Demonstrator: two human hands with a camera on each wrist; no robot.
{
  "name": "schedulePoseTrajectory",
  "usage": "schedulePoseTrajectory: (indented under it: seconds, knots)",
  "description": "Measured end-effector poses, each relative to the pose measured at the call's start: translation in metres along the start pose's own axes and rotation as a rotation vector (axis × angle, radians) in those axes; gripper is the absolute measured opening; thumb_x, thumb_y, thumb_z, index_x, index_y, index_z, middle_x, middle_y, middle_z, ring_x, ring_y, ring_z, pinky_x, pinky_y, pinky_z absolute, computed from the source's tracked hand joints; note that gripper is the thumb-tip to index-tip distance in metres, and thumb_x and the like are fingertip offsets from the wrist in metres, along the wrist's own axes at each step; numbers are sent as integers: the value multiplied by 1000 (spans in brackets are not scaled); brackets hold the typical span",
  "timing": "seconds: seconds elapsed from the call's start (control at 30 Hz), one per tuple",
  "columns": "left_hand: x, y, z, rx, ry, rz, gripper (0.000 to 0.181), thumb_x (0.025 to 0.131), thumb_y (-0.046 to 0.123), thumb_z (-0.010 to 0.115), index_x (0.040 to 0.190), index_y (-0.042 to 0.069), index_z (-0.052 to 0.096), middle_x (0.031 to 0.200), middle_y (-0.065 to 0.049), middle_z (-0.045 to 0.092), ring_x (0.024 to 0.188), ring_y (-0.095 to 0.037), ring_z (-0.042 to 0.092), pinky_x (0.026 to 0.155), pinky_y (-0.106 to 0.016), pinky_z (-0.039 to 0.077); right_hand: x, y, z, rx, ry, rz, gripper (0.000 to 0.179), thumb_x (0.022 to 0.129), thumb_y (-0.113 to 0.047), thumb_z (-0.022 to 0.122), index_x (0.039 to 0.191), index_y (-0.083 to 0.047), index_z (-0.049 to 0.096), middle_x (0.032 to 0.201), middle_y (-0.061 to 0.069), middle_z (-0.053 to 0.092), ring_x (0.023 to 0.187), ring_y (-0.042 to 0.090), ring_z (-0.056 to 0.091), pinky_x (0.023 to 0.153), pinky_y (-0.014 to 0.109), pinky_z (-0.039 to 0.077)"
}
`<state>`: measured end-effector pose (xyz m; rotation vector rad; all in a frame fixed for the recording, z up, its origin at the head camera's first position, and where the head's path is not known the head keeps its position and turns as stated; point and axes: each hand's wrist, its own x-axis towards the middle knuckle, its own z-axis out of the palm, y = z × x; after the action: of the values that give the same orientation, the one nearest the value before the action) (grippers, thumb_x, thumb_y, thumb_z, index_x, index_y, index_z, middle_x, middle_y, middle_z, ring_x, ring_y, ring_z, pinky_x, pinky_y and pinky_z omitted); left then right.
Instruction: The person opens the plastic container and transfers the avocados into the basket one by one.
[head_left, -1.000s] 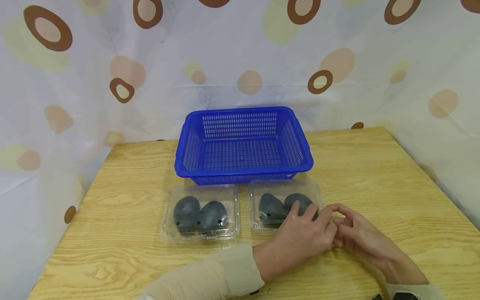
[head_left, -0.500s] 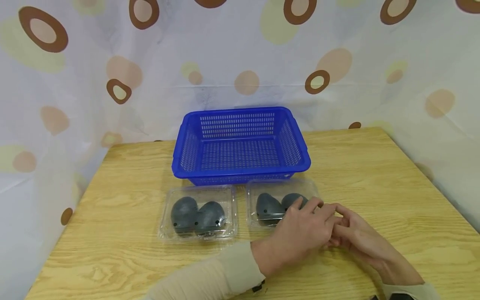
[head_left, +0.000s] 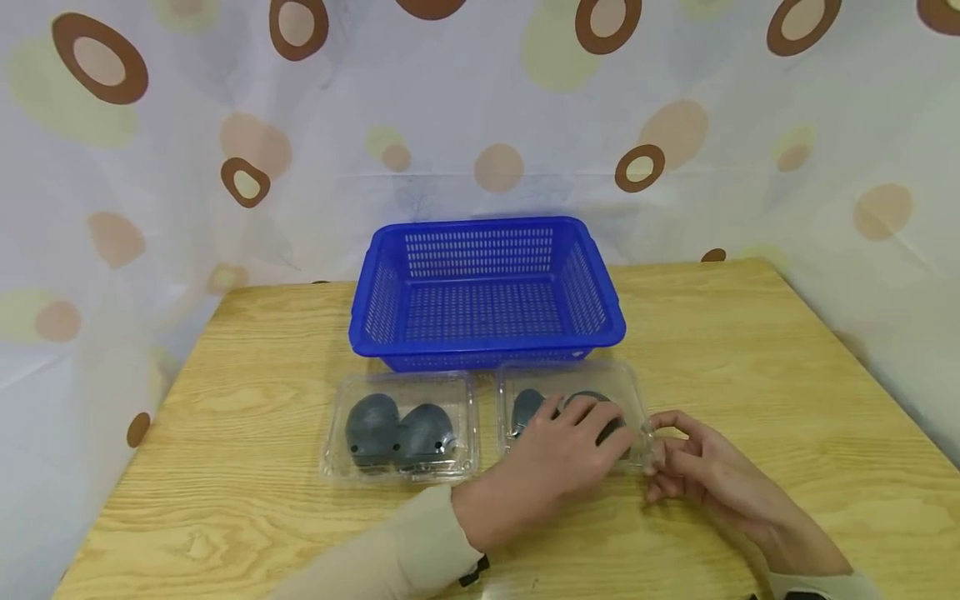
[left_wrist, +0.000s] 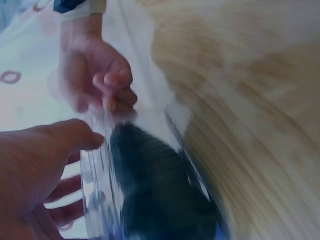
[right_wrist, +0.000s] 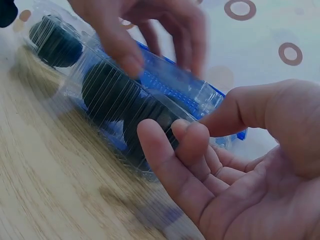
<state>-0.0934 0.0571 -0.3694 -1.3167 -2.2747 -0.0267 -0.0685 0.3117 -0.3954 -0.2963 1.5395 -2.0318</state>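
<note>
A clear plastic clamshell box with dark grey, rounded, egg-like objects inside lies in front of the basket, on the right. At its right front corner my right hand pinches the plastic edge between thumb and finger, as the right wrist view also shows. My left hand is over the front of the same box, its fingers spread loosely and partly hiding the dark contents. In the left wrist view the left thumb lies along the box's side. A second clamshell box, also lidded, holds two similar objects.
Behind the boxes stands a blue perforated basket, with nothing inside. All of it rests on a wood-grain table. A patterned white sheet hangs at the back and both sides.
My left hand has moved left, away from the right hand and across the box's front. The right hand stays near the right corner, where its grip on the plastic edge now shows.
</note>
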Motion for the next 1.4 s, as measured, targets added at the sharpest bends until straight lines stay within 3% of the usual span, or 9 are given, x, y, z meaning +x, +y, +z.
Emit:
schedulePoseTrajectory:
  seconds: [0.07, 0.23, 0.4, 0.53, 0.63, 0.7, 0.9, 1.13, 1.4]
  knots:
    - [-9, -6, -5, 1, -50, -41, 25, 107, 21, 41, 127, 26, 55, 134, 1, 54, 121, -18, 55, 98, -44, 52, -1, -1, 0, -13, 18, 8, 30, 103, 1, 39, 131, -8, 33, 90, -3, 62, 71, 8, 58, 81, 37, 61]
    - [-21, -14, -17, -10, -183, -112, 29, 104, 15, 48, 132, 24, 48, 141, -5, 47, 127, -25, 50, 94, -51, 55, -3, -2, -2, -28, 28, -3, 32, 102, 2, 40, 131, -8, 33, 91, -3, 63, 72, 9, 60, 81, 37, 61]
    - [-24, -16, -22, 46, -258, -68, 42, 99, 9, 59, 137, 21, 45, 142, -8, 48, 128, -28, 52, 80, -41, 61, -3, -1, -4, -7, 7, -10, 31, 103, 2, 38, 132, -9, 32, 92, -3, 63, 75, 9, 61, 81, 36, 61]
    - [-26, -13, -21, 165, -205, -37, 44, 97, 10, 62, 137, 21, 46, 138, -7, 53, 124, -28, 57, 70, -35, 62, -3, 1, -4, 8, -13, -18, 31, 104, 2, 37, 132, -9, 33, 94, -2, 65, 74, 8, 60, 80, 35, 61]
    - [-26, -8, -17, 235, -106, -58, 36, 98, 9, 58, 131, 23, 50, 131, -4, 57, 116, -26, 62, 59, -32, 60, -2, 2, -4, 7, -22, -26, 32, 103, 3, 36, 132, -10, 34, 96, -1, 66, 73, 8, 59, 80, 35, 61]
    - [-26, -5, -14, 266, -73, -80, 35, 99, 9, 56, 130, 24, 51, 128, -3, 58, 113, -26, 64, 57, -33, 60, -1, 2, -3, 2, -24, -25, 32, 103, 3, 37, 132, -11, 36, 96, 0, 67, 73, 8, 60, 80, 35, 61]
    - [-24, 3, -12, 317, -123, -128, 43, 97, 19, 62, 137, 23, 47, 134, -1, 58, 117, -29, 63, 67, -43, 62, 1, 2, -1, -21, -30, -5, 33, 102, 3, 38, 131, -12, 37, 95, -1, 65, 77, 9, 62, 81, 37, 61]
    - [-21, 1, -22, 316, -146, -139, 44, 101, 17, 54, 143, 22, 45, 138, -1, 58, 120, -30, 63, 75, -48, 61, 0, 1, -1, -30, -42, -35, 33, 102, 5, 37, 132, -10, 36, 95, -2, 64, 74, 8, 59, 80, 37, 61]
    - [-11, -16, -38, 168, -227, -185, 52, 102, 7, 49, 151, 19, 38, 147, -3, 52, 132, -26, 55, 91, -48, 58, -3, 1, -3, -31, -64, -60, 34, 102, 7, 34, 131, -10, 41, 93, -3, 61, 66, 19, 38, 80, 38, 61]
